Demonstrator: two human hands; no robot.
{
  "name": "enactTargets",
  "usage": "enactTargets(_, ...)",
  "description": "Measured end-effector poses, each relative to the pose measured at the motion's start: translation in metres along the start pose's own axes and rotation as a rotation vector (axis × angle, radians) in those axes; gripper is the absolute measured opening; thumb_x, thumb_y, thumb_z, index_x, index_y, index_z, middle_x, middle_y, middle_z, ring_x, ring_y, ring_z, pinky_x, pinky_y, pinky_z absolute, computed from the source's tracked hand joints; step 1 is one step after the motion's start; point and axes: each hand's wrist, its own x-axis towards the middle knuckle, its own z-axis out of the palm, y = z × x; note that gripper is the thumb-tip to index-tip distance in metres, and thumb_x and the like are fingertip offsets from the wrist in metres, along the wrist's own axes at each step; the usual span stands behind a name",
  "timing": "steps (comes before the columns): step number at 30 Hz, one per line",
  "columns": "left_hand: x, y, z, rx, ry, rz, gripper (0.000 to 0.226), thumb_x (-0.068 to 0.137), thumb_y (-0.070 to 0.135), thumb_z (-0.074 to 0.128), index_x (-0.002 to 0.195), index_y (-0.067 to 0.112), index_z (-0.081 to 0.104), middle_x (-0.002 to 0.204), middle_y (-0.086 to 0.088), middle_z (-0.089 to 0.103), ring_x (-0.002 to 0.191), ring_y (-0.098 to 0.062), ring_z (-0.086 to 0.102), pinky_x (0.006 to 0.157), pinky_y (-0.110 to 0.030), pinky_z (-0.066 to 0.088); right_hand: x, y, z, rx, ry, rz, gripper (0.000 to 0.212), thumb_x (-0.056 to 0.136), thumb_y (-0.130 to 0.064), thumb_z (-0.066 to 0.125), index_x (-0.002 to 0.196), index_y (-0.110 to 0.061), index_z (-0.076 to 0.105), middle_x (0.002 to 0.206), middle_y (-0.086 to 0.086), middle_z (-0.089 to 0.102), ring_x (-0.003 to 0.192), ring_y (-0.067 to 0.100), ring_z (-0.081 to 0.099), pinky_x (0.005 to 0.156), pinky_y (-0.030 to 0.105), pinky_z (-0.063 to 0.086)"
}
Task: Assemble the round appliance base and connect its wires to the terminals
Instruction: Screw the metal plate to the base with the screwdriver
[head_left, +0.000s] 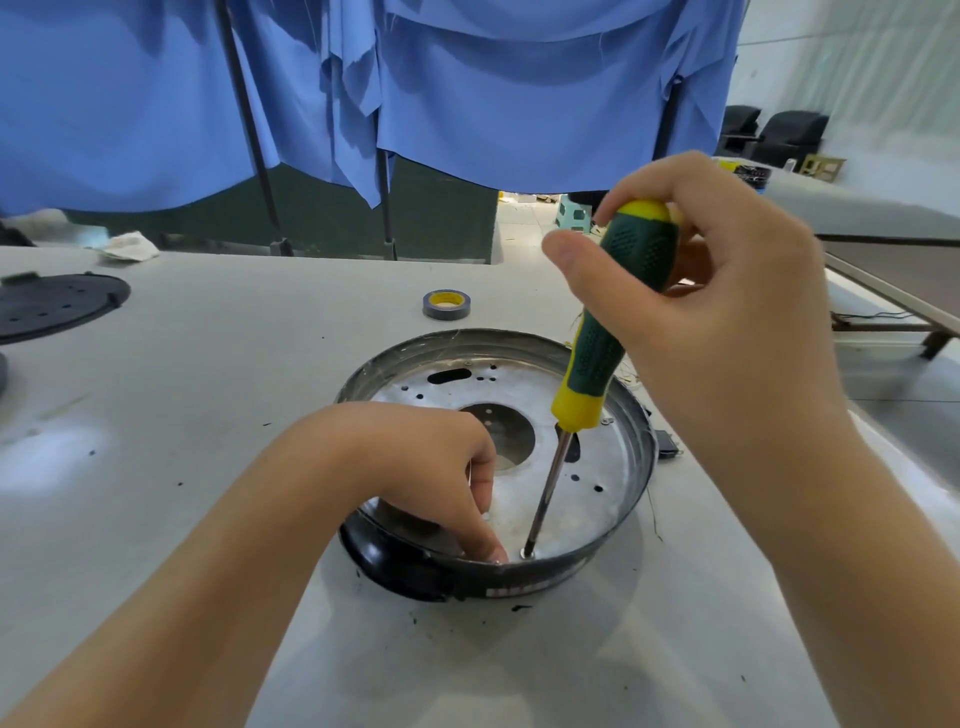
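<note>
Blue cloth hung behind the pale worktop (208, 364), where the round base (631, 467) sat at centre. The right hand (717, 312) wrapped its fingers round a screwdriver (602, 353), tip on a screw (527, 554) at the base's 6 o'clock rim. The left hand (436, 467) curled its fingers beside that screw. A tape roll (446, 304) lay at 12 o'clock.
</note>
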Motion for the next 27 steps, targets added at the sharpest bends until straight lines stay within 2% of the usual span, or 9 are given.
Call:
enactTargets(3, 0.000, 0.000, 0.000, -0.006, -0.004, 0.000, 0.034, 0.068, 0.054, 0.079, 0.085, 0.031, 0.061, 0.071, 0.016, 0.059, 0.065, -0.002, 0.055, 0.057, -0.016, 0.039, 0.000, 0.002, 0.000, -0.053, -0.005, -0.009, 0.035, 0.087, -0.050, 0.063, 0.087, -0.017, 0.053, 0.068, 0.000, 0.048, 0.065, 0.015, 0.047, 0.061, 0.028, 0.043)
enactTargets(5, 0.000, 0.000, 0.000, -0.010, -0.010, 0.003, 0.034, 0.068, 0.054, 0.079, 0.086, 0.031, 0.061, 0.072, 0.016, 0.059, 0.065, -0.003, 0.055, 0.058, -0.017, 0.040, 0.000, 0.004, 0.001, 0.005, -0.084, 0.022, 0.029, 0.092, -0.046, 0.057, 0.088, -0.019, 0.049, 0.067, 0.000, 0.046, 0.067, 0.013, 0.052, 0.063, 0.025, 0.046)
enactTargets(8, 0.000, -0.001, -0.001, -0.003, -0.009, 0.003, 0.036, 0.067, 0.056, 0.079, 0.087, 0.031, 0.062, 0.073, 0.016, 0.059, 0.066, -0.003, 0.055, 0.059, -0.017, 0.040, 0.007, 0.007, 0.007, 0.417, -0.243, 0.176, 0.018, 0.096, -0.034, 0.045, 0.087, -0.021, 0.054, 0.076, 0.004, 0.058, 0.078, 0.025, 0.062, 0.077, 0.045, 0.055)
enactTargets(10, 0.000, -0.002, -0.001, 0.000, -0.003, 0.001, 0.037, 0.066, 0.057, 0.079, 0.086, 0.032, 0.062, 0.073, 0.016, 0.060, 0.067, -0.003, 0.056, 0.060, -0.018, 0.041, 0.012, 0.010, 0.007, 0.693, -0.331, 0.250, 0.028, 0.094, -0.024, 0.034, 0.085, -0.027, 0.060, 0.091, 0.002, 0.065, 0.090, 0.022, 0.065, 0.086, 0.044, 0.053)
enactTargets(13, 0.001, -0.002, -0.001, 0.003, -0.003, -0.001, 0.038, 0.065, 0.058, 0.079, 0.086, 0.032, 0.061, 0.075, 0.015, 0.061, 0.069, -0.004, 0.057, 0.060, -0.019, 0.042, 0.008, 0.012, 0.003, 0.847, -0.483, 0.202, 0.028, 0.098, -0.022, 0.031, 0.103, -0.018, 0.058, 0.106, 0.009, 0.066, 0.098, 0.025, 0.068, 0.085, 0.038, 0.054)
enactTargets(16, 0.000, -0.002, -0.001, 0.009, 0.005, -0.003, 0.038, 0.065, 0.059, 0.079, 0.085, 0.033, 0.060, 0.075, 0.015, 0.061, 0.068, -0.004, 0.056, 0.059, -0.019, 0.041, 0.005, 0.013, 0.000, 0.873, -0.485, 0.203, 0.027, 0.098, -0.021, 0.035, 0.111, -0.011, 0.056, 0.099, 0.009, 0.068, 0.092, 0.027, 0.070, 0.079, 0.037, 0.056)
enactTargets(20, 0.000, -0.001, -0.001, 0.010, -0.001, -0.001, 0.037, 0.065, 0.059, 0.079, 0.085, 0.033, 0.060, 0.076, 0.015, 0.061, 0.070, -0.005, 0.057, 0.060, -0.020, 0.041, 0.006, 0.008, -0.001, 0.850, -0.428, 0.240, 0.024, 0.094, -0.021, 0.044, 0.110, -0.009, 0.058, 0.091, 0.003, 0.069, 0.086, 0.025, 0.071, 0.075, 0.036, 0.057)
enactTargets(24, 0.000, -0.001, -0.001, 0.004, -0.010, 0.004, 0.036, 0.065, 0.057, 0.079, 0.084, 0.033, 0.060, 0.077, 0.015, 0.061, 0.071, -0.006, 0.057, 0.061, -0.021, 0.041, 0.006, 0.005, -0.003, 0.741, -0.336, 0.241, 0.012, 0.086, -0.023, 0.059, 0.093, -0.015, 0.055, 0.087, 0.006, 0.064, 0.082, 0.030, 0.069, 0.073, 0.041, 0.060)
enactTargets(27, 0.000, 0.000, -0.001, -0.002, -0.015, 0.010, 0.036, 0.066, 0.056, 0.080, 0.084, 0.032, 0.061, 0.076, 0.015, 0.061, 0.069, -0.005, 0.057, 0.062, -0.021, 0.042, 0.004, 0.003, -0.003, 0.636, -0.259, 0.221, 0.021, 0.081, -0.027, 0.068, 0.084, -0.018, 0.049, 0.081, 0.006, 0.057, 0.084, 0.040, 0.063, 0.072, 0.048, 0.060)
